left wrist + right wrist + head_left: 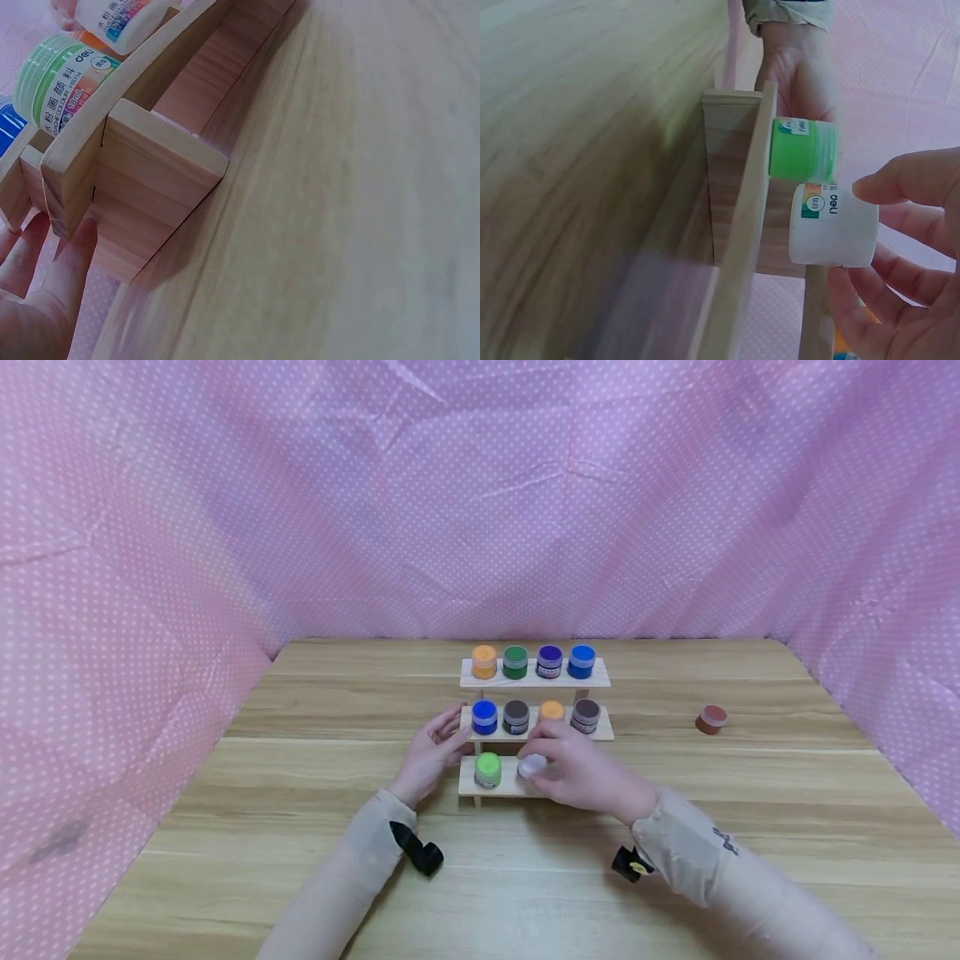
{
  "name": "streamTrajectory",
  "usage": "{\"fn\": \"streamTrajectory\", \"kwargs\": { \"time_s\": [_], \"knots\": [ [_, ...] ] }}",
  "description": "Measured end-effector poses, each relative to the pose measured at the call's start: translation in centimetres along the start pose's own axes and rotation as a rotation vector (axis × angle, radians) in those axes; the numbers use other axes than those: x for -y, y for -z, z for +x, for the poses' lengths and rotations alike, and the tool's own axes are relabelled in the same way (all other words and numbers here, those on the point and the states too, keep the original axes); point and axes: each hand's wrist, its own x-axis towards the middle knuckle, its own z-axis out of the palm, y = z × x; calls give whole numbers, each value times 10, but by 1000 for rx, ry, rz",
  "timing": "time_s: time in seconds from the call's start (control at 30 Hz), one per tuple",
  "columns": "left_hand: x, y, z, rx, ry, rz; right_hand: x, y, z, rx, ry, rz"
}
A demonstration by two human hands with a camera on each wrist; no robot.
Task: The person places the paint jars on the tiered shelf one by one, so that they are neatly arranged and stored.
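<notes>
A three-tier wooden rack (pixel 596 677) stands on the table, bearing small paint jars. My left hand (pixel 431 758) holds the rack's left side, its thumb in front and other fingers reaching behind the middle shelf's end. A white paint jar (pixel 832 229) is pinched by my right hand (pixel 585 772) just above the bottom shelf, a small gap showing beneath it in the right wrist view. Beside it a light green jar (pixel 487 771) sits on that shelf's left part. My right hand partly covers an orange jar (pixel 551 710) on the middle shelf.
Blue (pixel 484 717) and dark brown jars (pixel 516 717) share the middle shelf. The top shelf carries orange, green (pixel 515 662), purple and blue jars. A reddish-brown jar (pixel 711 719) lies on the table (pixel 787 793) at right. Pink dotted cloth (pixel 480 527) hangs behind.
</notes>
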Motion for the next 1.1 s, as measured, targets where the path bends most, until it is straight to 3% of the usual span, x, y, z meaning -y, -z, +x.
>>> {"fn": "streamTrajectory", "kwargs": {
  "time_s": [0.4,1.1],
  "knots": [
    [1,0,0,-4,0,-6,2,-7,4,75,-29,-32],
    [1,0,1,2,4,-5,5,-8,8,100,-41,-19]
  ]
}}
